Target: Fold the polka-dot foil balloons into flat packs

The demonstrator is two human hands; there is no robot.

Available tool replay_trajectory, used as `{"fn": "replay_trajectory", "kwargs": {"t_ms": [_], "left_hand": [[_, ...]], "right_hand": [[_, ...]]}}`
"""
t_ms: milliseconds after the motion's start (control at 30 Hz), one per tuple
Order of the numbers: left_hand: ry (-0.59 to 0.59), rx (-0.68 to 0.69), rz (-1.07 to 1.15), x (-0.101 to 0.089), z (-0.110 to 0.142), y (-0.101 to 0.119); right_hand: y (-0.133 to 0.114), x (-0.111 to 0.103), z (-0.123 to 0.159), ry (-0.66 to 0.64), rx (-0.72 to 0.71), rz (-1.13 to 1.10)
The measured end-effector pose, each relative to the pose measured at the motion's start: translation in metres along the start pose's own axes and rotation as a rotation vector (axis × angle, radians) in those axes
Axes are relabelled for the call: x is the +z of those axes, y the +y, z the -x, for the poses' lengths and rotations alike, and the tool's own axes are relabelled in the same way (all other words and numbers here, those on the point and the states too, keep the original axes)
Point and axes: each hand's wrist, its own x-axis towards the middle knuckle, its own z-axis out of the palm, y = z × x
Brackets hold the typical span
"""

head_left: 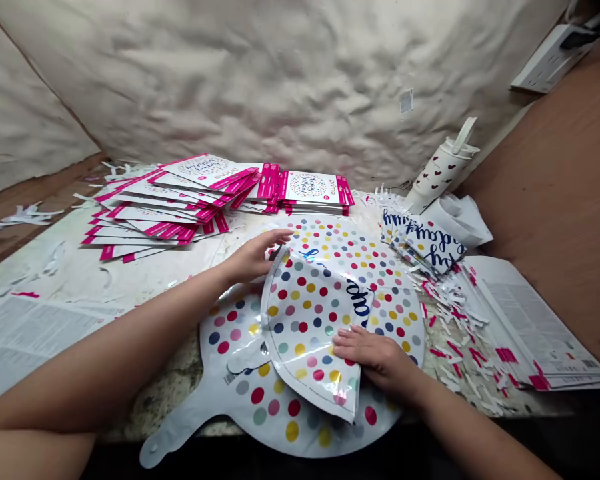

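Observation:
A flat foil balloon with coloured polka dots point(300, 313) lies folded over on top of a stack of like balloons point(280, 413) at the table's front edge. My left hand point(254, 255) pinches the folded balloon's upper left edge, fingers closed on the foil. My right hand point(367, 353) presses flat on the lower right part of the fold, fingers spread. Blue lettering shows on the folded balloon near its right edge.
Pink-and-white packaging cards point(180, 197) are piled at the back left and centre. Folded balloons with blue script point(425, 240) lie at the right, beside a heart-patterned bottle point(437, 173). Paper scraps point(455, 313) and printed sheets point(535, 327) cover the right side. A paper-covered wall stands behind.

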Motion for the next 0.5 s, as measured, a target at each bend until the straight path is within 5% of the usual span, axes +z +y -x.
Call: {"fn": "replay_trajectory", "kwargs": {"t_ms": [200, 500], "left_hand": [[-0.030, -0.190, 0.213, 0.009, -0.027, 0.004], [0.150, -0.515, 0.215, -0.020, 0.002, -0.027]], "right_hand": [[-0.001, -0.003, 0.000, -0.016, 0.020, -0.038], [0.006, -0.003, 0.000, -0.004, -0.006, 0.003]]}}
